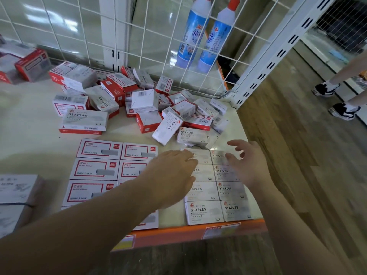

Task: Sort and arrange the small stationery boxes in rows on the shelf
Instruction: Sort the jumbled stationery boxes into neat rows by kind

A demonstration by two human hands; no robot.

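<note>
Broadly, a pale shelf point(35, 139) with an orange front lip fills the view, backed by a white wire grid point(151, 36) and closed at the far right by a slotted white upright point(276, 52). Wood-look floor lies to the right, where a person's legs in dark shoes point(344, 110) stand.

A loose heap point(143, 104) of red-and-white staple boxes sprawls across the far middle of the shelf, boxes tilted and lying over one another. Nearer, on the left, red-framed boxes point(99, 148) lie flat in two columns, edges touching. On the right, grey boxes point(202, 212) marked STAPLES lie flat in two more columns that reach the front lip. Between the heap and these columns one more grey box, the stray box point(190, 135), sits slightly askew.

Two blue bottles point(214, 36) with red caps stand behind the grid, far right. A bundle of pale cartons point(14, 191) sits at the near left edge, and more red boxes lie blurred at the far left.

The left hand point(172, 171) reaches across the red-framed columns, fingers laid fairly flat on the far grey boxes of the left grey column, gripping nothing. The right hand point(248, 159) hovers over the far end of the right grey column, fingers spread and loosely bent, holding nothing.
</note>
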